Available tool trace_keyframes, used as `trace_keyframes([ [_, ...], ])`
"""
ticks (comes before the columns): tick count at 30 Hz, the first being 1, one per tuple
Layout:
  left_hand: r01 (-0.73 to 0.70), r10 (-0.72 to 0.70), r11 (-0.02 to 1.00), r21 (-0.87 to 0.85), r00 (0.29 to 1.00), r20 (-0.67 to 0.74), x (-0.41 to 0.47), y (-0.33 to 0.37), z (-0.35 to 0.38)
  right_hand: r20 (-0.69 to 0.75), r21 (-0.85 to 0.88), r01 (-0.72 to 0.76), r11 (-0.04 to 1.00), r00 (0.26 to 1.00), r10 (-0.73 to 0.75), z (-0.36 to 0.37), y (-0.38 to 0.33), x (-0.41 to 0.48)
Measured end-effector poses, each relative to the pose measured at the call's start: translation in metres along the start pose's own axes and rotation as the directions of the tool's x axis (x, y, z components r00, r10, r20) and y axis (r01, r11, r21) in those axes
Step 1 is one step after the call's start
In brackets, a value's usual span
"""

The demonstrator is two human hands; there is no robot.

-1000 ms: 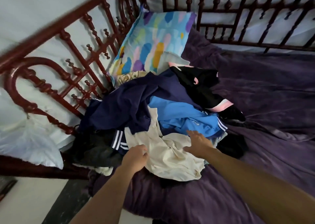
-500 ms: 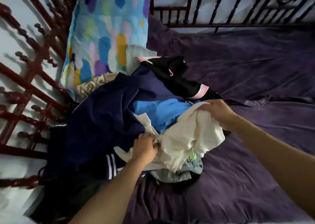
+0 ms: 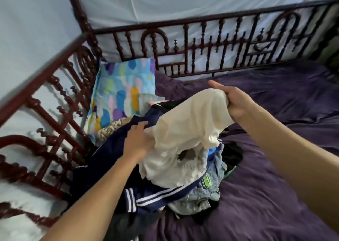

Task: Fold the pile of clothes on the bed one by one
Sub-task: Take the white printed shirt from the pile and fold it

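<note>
since half a second ago the right hand [image 3: 236, 105] has raised the cream garment [image 3: 183, 130] higher, toward 1 o'clock, so the cloth now stretches between both hands above the pile. the camera has also tilted up, showing more of the bed rail [image 3: 201, 44].

head view: two bare forearms reach in from the bottom edge, over a bed with a purple cover [image 3: 266, 204]. the right hand, just right of centre, grips one bunched end of the cream garment, with its fingers curled round the cloth and its thumb pointing toward 11 o'clock. the left hand [image 3: 136, 143], left of centre, holds the opposite edge of the same garment, with cloth gathered under its curled fingers. the garment hangs between them in a loose sag, and a dark printed patch shows on its lower part.

below it, the pile of clothes [image 3: 128, 167] lies on the bed from the centre down toward 6 o'clock. a navy garment with white stripes [image 3: 156, 195] spreads under the left hand. pale denim jeans [image 3: 207, 191] with a green label lie at 5 o'clock from the cream garment. a bit of bright blue cloth [image 3: 212, 151] and a black garment [image 3: 233, 152] show at the right edge of the pile.

a pillow [image 3: 121, 96] with pastel patches leans in the bed's corner at 10 o'clock from the pile. the dark red turned-wood rail runs along 12 o'clock and down the 9 o'clock side, with pale blue fabric [image 3: 146, 2] behind it.
</note>
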State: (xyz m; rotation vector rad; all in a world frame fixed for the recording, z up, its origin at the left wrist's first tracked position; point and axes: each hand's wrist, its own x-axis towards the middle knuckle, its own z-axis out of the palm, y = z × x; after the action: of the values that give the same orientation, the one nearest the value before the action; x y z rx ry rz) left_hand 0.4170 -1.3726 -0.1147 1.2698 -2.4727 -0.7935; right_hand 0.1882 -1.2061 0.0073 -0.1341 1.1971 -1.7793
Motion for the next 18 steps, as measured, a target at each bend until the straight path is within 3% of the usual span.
trace_keyframes([
  [3,-0.165,0.127,0.971,0.174,0.970,0.209,-0.055,0.026,0.039,0.064,0.093,-0.014,0.996,0.998,0.008,0.026,0.006,-0.034],
  [5,-0.168,0.122,0.971,0.167,0.959,0.256,-0.084,0.042,0.068,0.059,0.113,-0.007,0.994,0.998,0.000,0.033,0.009,-0.050],
  [8,-0.111,0.121,0.985,-0.130,0.990,0.072,-0.093,0.059,0.079,0.019,0.102,0.008,0.995,1.000,-0.010,0.027,0.003,-0.067],
  [11,-0.064,0.099,0.848,-0.527,0.994,0.039,-0.071,0.071,0.044,-0.161,0.173,0.127,0.977,0.982,-0.099,-0.003,-0.013,-0.074],
  [13,-0.046,0.083,0.769,-0.637,0.996,0.029,-0.051,0.080,0.006,-0.343,0.205,0.217,0.954,0.929,-0.138,-0.028,-0.023,-0.077],
  [15,-0.105,0.156,0.776,-0.622,0.987,0.028,-0.035,0.094,-0.035,-0.487,0.098,0.244,0.965,0.857,-0.167,-0.052,-0.023,-0.078],
  [18,-0.218,0.298,0.834,-0.506,0.951,0.081,-0.019,0.119,-0.084,-0.496,-0.384,0.110,0.917,0.813,-0.305,-0.057,-0.002,-0.077],
])
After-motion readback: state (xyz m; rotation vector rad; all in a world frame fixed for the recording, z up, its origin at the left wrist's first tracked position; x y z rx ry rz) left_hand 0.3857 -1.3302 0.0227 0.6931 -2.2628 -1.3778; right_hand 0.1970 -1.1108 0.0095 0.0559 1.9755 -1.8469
